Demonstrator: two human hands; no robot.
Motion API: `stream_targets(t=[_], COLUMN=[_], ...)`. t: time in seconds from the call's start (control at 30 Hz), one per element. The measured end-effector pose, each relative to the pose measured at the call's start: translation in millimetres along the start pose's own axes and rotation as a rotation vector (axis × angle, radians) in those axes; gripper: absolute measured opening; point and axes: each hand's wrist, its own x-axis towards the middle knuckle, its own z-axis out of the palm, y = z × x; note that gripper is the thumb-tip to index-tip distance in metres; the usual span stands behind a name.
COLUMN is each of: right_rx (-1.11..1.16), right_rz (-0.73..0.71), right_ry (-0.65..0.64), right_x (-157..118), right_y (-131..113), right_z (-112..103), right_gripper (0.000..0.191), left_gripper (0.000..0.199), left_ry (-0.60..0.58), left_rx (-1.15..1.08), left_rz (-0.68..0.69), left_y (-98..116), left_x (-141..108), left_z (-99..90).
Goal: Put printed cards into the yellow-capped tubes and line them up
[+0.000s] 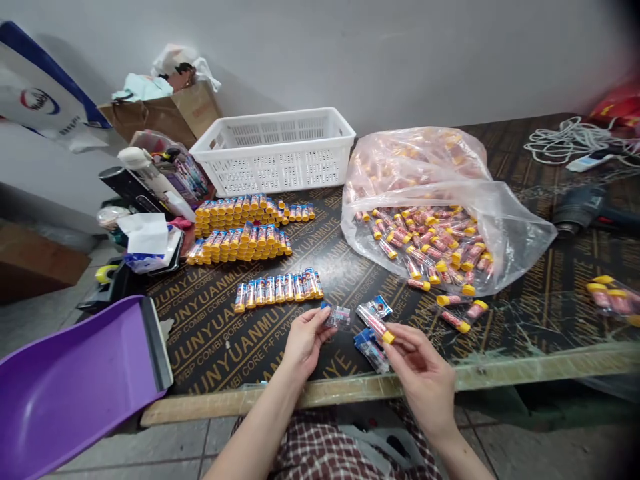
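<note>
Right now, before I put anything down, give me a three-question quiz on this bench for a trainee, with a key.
1. What does each hand hold, the left hand and the right hand?
2. True or false: the purple dustpan is farther left than the white perforated basket.
3. Where are the stacked blue-labelled tubes?
A) inside the basket
B) on the bench, in front of the basket
C) inside the clear plastic bag

Key:
1. Left: a clear printed sleeve; right: a yellow-capped tube.
2. True.
3. B.
</note>
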Motion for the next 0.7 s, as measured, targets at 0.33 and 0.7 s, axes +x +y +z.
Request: stream_targets(t=[0.33,0.7], right_rx=[-0.217,-0.227], right_rz=[-0.348,-0.462], right_ry=[-0.066,-0.258], right_x=[-10,-14], right_y=[5,10], right_z=[11,19], right_gripper=[0.036,0.043], left_gripper=[0.042,0.040], left_ry=[0.111,0.028], left_rx=[-0.058,0.055], left_rz=[0.096,0.205], left_y=[3,2], left_x=[3,-4], left_z=[-8.2,-7.6])
